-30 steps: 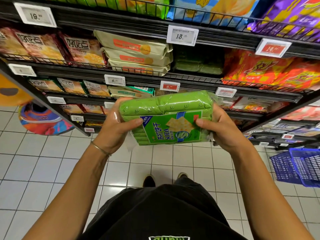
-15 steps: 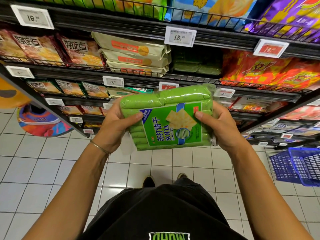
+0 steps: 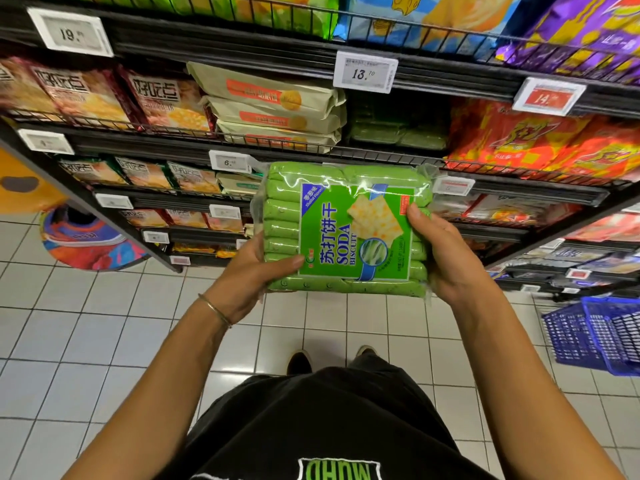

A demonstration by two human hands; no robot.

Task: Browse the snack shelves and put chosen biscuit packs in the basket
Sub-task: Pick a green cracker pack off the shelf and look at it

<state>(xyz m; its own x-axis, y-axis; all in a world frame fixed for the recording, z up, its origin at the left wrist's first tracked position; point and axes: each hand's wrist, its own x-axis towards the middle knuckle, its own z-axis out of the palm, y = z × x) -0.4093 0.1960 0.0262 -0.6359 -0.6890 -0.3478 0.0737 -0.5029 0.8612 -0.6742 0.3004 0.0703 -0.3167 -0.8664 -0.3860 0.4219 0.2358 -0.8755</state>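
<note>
both hands (image 3: 450, 258) gripping soda biscuit pack (image 3: 346, 230), label up

Green soda biscuit pack (image 3: 346, 230) with blue ribbon stripe at centre; blue mesh basket (image 3: 595, 334) lower right; white-tiled floor (image 3: 86, 341) lower left

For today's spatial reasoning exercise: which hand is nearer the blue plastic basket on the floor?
Right. The right hand grips the green soda biscuit pack on the side towards the blue plastic basket; the left hand grips its far side.
</note>
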